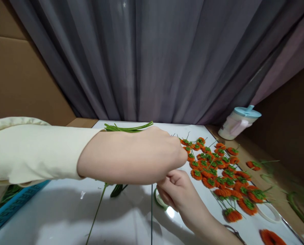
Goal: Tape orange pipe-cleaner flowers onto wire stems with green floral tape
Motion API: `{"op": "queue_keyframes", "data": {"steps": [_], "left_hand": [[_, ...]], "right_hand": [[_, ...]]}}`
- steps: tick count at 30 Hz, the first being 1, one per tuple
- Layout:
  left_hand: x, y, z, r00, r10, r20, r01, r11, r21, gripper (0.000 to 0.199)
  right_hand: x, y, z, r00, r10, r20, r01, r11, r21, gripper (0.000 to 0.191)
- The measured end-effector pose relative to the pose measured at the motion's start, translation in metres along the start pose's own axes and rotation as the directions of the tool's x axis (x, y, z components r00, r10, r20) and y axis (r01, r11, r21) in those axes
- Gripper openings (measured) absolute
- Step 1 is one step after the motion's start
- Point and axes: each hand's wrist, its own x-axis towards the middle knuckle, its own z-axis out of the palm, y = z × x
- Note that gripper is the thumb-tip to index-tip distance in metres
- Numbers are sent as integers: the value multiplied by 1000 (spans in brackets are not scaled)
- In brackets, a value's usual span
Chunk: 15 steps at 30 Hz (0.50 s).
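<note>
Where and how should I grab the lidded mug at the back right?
I'd take the mug by its pale pink handle, with the right hand coming from the near right: the handle juts out that way. Avoid the blue lid, whose top piece sticks up.

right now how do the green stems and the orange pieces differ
The green stems are long and thin, while the orange pieces are squat, rounded and fuzzy. The green stems are plain green; many orange pieces show green on top of the orange. The green stems lie bunched near the curtain, while the orange pieces spread across the right side. Both have green parts and lie on the white tabletop.
</note>
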Motion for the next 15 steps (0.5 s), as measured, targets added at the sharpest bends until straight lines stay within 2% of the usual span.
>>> {"op": "queue_keyframes", "data": {"steps": [5,8,11,13,15], "left_hand": [[7,1,10,998,-55,-40,53,997,-55,24],[12,4,16,995,-100,-14,99,994,-35,22],[16,13,12,987,-127,96,130,991,-24,22],[18,22,3,959,-218,183,217,976,24,21],[20,30,-6,928,-301,218,290,953,83,18]], "right_hand": [[-1,-1,1,1000,9,-18,-9,1000,3,38],[-1,-1,0,999,-15,-33,13,999,-45,40],[-2,1,-1,999,-21,-44,18,997,-70,37],[-2,3,-1,998,-23,-53,21,999,-50,32],[-2,5,-1,997,-28,-72,26,999,-29,27]]}}
